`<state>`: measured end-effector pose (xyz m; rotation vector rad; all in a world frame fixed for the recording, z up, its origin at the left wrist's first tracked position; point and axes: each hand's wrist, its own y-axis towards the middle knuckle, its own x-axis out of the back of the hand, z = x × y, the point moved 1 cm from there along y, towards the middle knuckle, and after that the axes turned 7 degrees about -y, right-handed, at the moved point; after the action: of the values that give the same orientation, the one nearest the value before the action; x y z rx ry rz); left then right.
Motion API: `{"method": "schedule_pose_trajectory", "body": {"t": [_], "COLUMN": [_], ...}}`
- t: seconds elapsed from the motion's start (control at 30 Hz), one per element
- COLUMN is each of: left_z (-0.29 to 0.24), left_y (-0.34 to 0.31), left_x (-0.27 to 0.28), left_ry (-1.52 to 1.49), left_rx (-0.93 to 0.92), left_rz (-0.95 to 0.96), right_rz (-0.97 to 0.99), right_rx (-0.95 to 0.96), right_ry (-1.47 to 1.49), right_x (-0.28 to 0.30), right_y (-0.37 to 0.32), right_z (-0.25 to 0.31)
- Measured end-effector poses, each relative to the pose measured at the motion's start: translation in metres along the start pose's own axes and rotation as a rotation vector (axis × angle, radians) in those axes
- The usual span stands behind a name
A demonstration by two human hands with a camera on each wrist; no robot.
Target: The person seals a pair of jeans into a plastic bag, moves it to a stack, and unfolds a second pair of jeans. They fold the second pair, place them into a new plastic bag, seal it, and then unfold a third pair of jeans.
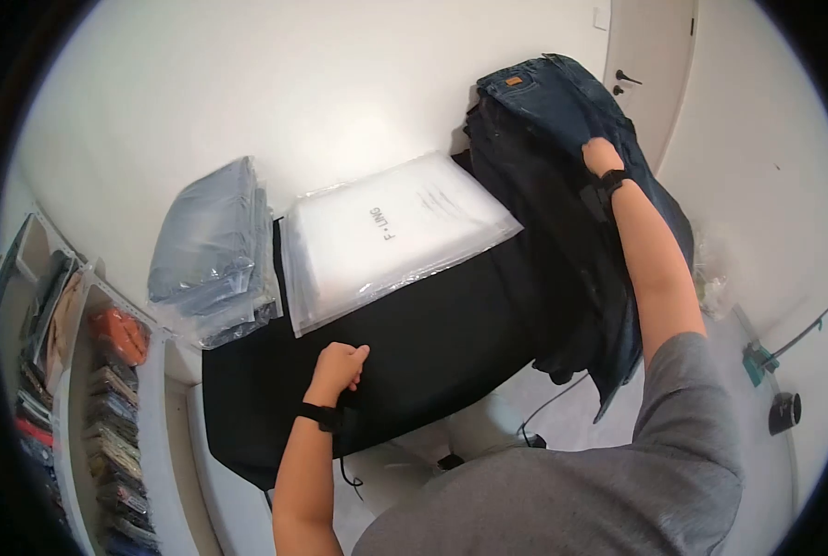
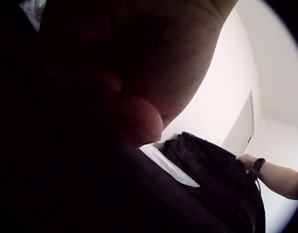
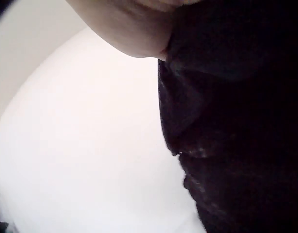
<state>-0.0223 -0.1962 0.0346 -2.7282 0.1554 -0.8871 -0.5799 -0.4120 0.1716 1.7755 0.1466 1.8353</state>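
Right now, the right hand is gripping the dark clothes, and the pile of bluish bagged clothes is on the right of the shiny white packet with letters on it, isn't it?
Not quite: the bluish bagged pile is on the left of the white packet; the head view shows that. The right hand does grip the dark clothes.

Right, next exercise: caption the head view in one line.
Right hand gripping a dark garment, left hand over the black table, a clear-bagged stack and white package lying beyond.
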Motion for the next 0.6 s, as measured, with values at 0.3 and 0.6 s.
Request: {"method": "schedule_pose_trajectory", "body": {"t": [0.3,0.6], "left_z": [-0.003,-0.008], "left_y": [-0.003,-0.003], "left_x": [0.000,-0.004], "left_ry": [-0.022,0.133], "left_rx": [-0.003,0.006], "left_rz": [0.014,-0.040], "right_rz": [-0.238,0.756], "right_rx": [0.045,1.022], "right_ry": [1.251,0.697], "right_x": [0.188,0.232], "right_y": [-0.069,-0.294], "right_z": [0.056,0.119]}}
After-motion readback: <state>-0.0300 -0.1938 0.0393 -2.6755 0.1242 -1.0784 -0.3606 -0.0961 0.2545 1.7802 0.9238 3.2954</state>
